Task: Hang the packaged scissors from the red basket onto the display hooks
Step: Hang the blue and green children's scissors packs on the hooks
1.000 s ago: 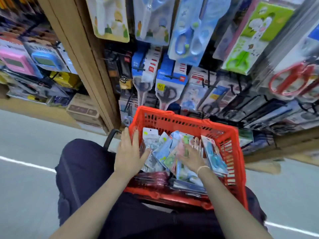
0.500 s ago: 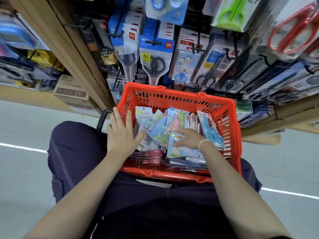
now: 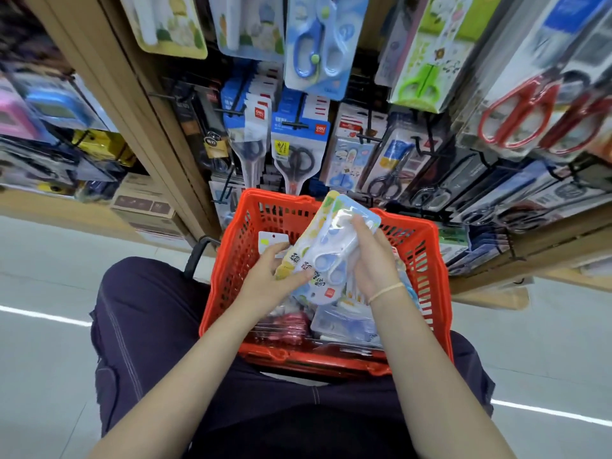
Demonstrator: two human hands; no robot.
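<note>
left grip (image 3: 265, 276) curled, right grip (image 3: 371, 260) curled

Both hands (image 3: 265, 279) (image 3: 374, 260) gripping scissor packs (image 3: 334, 246) (blue-and-white) above red basket (image 3: 427, 270), display hooks (image 3: 371, 137) behind

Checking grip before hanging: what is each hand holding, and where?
Both hold scissor packs above the red basket: left hand at their lower left edge, right hand along the right side.

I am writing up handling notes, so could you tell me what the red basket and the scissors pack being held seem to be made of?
Red basket: apparently moulded rigid plastic, slightly glossy, with slotted lattice walls and a thick rim.
Scissors pack: seemingly printed card under a clear plastic blister, judging by the glare over the white and blue scissors. Left hand and right hand both hold it.
</note>
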